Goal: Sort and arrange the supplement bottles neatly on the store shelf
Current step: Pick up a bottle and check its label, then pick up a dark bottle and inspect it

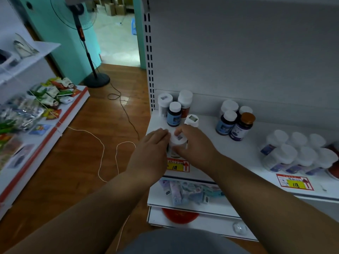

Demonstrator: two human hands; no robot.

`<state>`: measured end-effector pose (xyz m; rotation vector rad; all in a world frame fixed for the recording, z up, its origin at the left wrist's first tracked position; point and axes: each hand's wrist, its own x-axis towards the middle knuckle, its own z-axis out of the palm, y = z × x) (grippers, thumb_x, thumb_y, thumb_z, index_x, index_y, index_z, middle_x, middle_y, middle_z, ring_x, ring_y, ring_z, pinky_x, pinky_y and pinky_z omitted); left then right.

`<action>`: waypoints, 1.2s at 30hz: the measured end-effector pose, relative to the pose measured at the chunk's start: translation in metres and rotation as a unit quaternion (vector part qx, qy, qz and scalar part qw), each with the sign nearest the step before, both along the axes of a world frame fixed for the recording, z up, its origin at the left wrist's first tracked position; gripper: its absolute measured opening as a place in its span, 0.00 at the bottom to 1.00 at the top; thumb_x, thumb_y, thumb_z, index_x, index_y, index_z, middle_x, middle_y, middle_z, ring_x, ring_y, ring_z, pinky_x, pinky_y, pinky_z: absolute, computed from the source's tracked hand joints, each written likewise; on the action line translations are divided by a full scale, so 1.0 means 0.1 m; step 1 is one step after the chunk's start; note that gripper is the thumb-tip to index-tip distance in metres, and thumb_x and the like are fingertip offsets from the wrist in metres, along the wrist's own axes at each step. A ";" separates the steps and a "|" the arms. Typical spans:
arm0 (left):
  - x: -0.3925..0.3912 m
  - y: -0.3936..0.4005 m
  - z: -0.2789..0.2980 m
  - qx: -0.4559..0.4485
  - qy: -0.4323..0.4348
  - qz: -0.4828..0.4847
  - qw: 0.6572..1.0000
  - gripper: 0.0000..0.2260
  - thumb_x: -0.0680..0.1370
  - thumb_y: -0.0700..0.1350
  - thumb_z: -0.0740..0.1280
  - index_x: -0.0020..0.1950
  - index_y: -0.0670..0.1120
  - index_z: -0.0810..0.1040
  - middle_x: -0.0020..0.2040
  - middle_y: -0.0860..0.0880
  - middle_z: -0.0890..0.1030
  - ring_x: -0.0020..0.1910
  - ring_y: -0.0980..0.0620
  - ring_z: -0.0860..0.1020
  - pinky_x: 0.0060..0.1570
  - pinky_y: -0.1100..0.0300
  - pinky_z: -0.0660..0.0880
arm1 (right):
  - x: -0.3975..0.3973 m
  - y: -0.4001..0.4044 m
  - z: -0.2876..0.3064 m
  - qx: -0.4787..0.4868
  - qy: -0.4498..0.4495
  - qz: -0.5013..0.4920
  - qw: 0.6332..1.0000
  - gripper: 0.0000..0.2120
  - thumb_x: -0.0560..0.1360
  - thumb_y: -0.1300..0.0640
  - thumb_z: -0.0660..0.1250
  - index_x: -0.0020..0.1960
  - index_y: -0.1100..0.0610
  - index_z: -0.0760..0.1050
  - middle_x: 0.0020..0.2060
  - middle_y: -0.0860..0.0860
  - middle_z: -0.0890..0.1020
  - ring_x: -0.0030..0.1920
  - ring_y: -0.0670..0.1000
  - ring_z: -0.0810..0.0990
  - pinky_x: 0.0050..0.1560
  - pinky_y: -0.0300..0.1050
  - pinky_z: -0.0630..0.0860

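Note:
A white-capped bottle (178,139) stands near the front left corner of the white shelf (207,136). My left hand (152,151) touches its left side and hides another white bottle behind the fingers. My right hand (194,143) curls round the bottle's right side. Behind it stand a blue-labelled dark bottle (174,114), a white bottle (164,104), a red-labelled bottle (185,103) and a small white bottle (191,120). Further right is a cluster with a gold-capped bottle (243,126). Several white bottles (300,154) sit grouped at the far right.
Price tags (177,165) marked 118 hang on the shelf's front edge. A lower shelf holds packets (185,191) and a red disc (180,216). To the left, a low rack of snack bags (36,107), a standing fan (86,44) and cables (102,147) on the wooden floor.

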<state>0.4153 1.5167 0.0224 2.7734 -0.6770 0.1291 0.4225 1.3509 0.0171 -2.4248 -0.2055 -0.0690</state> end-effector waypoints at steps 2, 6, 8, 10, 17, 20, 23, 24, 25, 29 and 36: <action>0.00 0.00 -0.01 -0.006 0.000 0.001 1.000 0.28 0.78 0.42 0.64 0.77 0.46 0.60 0.77 0.51 0.61 0.75 0.51 0.56 0.72 0.60 0.50 | 0.00 -0.01 -0.02 -0.006 0.002 0.001 1.000 0.16 0.72 0.52 0.72 0.57 0.50 0.72 0.51 0.47 0.76 0.48 0.44 0.72 0.40 0.27 0.62; -0.01 -0.01 0.00 -0.013 0.001 0.004 1.000 0.27 0.78 0.44 0.64 0.76 0.47 0.62 0.76 0.50 0.62 0.75 0.51 0.58 0.72 0.59 0.53 | 0.01 -0.01 -0.02 -0.006 -0.016 0.015 1.000 0.16 0.72 0.50 0.71 0.57 0.51 0.72 0.54 0.48 0.76 0.52 0.47 0.74 0.44 0.33 0.67; -0.01 -0.04 0.02 -0.021 -0.012 0.014 1.000 0.25 0.77 0.43 0.65 0.74 0.45 0.67 0.73 0.48 0.67 0.72 0.48 0.63 0.70 0.56 0.59 | -0.01 -0.05 -0.02 -0.011 -0.063 0.008 0.998 0.16 0.74 0.48 0.68 0.58 0.53 0.72 0.56 0.49 0.76 0.53 0.48 0.74 0.50 0.40 0.70; -0.03 -0.13 0.07 -0.045 -0.036 0.009 0.998 0.23 0.74 0.42 0.67 0.69 0.42 0.72 0.67 0.45 0.74 0.67 0.44 0.70 0.66 0.51 0.67 | -0.03 -0.20 0.01 -0.014 -0.114 -0.020 0.993 0.13 0.75 0.50 0.66 0.56 0.55 0.73 0.54 0.51 0.76 0.52 0.49 0.74 0.51 0.43 0.71; 0.08 -0.79 0.22 -0.140 -0.091 -0.083 0.982 0.18 0.75 0.41 0.60 0.63 0.41 0.77 0.58 0.43 0.79 0.57 0.43 0.76 0.60 0.50 0.72 | 0.05 -1.10 0.22 -0.179 -0.154 -0.184 0.954 0.13 0.74 0.57 0.65 0.57 0.59 0.75 0.54 0.58 0.77 0.53 0.60 0.73 0.53 0.51 0.71; 0.13 -1.03 0.21 -0.148 -0.070 -0.096 0.982 0.20 0.75 0.44 0.54 0.62 0.41 0.77 0.58 0.44 0.79 0.56 0.43 0.76 0.58 0.49 0.74 | 0.18 -1.39 0.23 -0.269 -0.010 -0.214 0.939 0.19 0.76 0.54 0.64 0.65 0.59 0.69 0.62 0.59 0.72 0.59 0.61 0.70 0.59 0.52 0.69; 0.14 -1.20 0.17 -0.159 -0.062 -0.088 0.981 0.18 0.75 0.42 0.57 0.62 0.40 0.77 0.57 0.43 0.79 0.55 0.43 0.77 0.58 0.51 0.73 | 0.25 -1.50 0.19 -0.301 0.030 -0.194 0.933 0.22 0.75 0.55 0.65 0.66 0.59 0.66 0.61 0.60 0.70 0.59 0.61 0.69 0.59 0.53 0.69; 0.14 -1.23 0.15 -0.161 -0.055 -0.084 0.982 0.18 0.75 0.41 0.58 0.62 0.40 0.77 0.57 0.43 0.79 0.56 0.43 0.77 0.58 0.52 0.72 | 0.27 -1.52 0.17 -0.294 0.025 -0.194 0.936 0.22 0.74 0.56 0.66 0.66 0.59 0.66 0.60 0.60 0.71 0.58 0.61 0.69 0.59 0.53 0.69; 0.14 -1.26 0.13 -0.162 -0.049 -0.079 0.982 0.18 0.75 0.41 0.59 0.62 0.40 0.77 0.58 0.43 0.79 0.57 0.44 0.76 0.59 0.53 0.71 | 0.26 -1.53 0.16 -0.285 0.019 -0.193 0.939 0.22 0.74 0.56 0.66 0.65 0.58 0.66 0.59 0.61 0.71 0.58 0.61 0.70 0.58 0.52 0.69; 0.13 -1.31 0.09 -0.169 -0.036 -0.068 0.983 0.18 0.75 0.41 0.60 0.64 0.42 0.77 0.60 0.44 0.79 0.58 0.45 0.76 0.60 0.56 0.68 | 0.19 -1.53 0.16 -0.264 0.030 -0.206 0.942 0.20 0.76 0.56 0.64 0.65 0.57 0.63 0.57 0.60 0.73 0.54 0.62 0.73 0.53 0.53 0.71; 0.08 -1.18 0.18 -0.233 0.007 -0.020 0.972 0.22 0.78 0.51 0.56 0.69 0.45 0.71 0.66 0.46 0.74 0.66 0.47 0.70 0.64 0.57 0.64 | -0.07 -1.38 0.46 0.036 -0.020 -0.207 0.977 0.11 0.74 0.55 0.69 0.52 0.52 0.68 0.42 0.48 0.76 0.40 0.47 0.75 0.37 0.39 0.70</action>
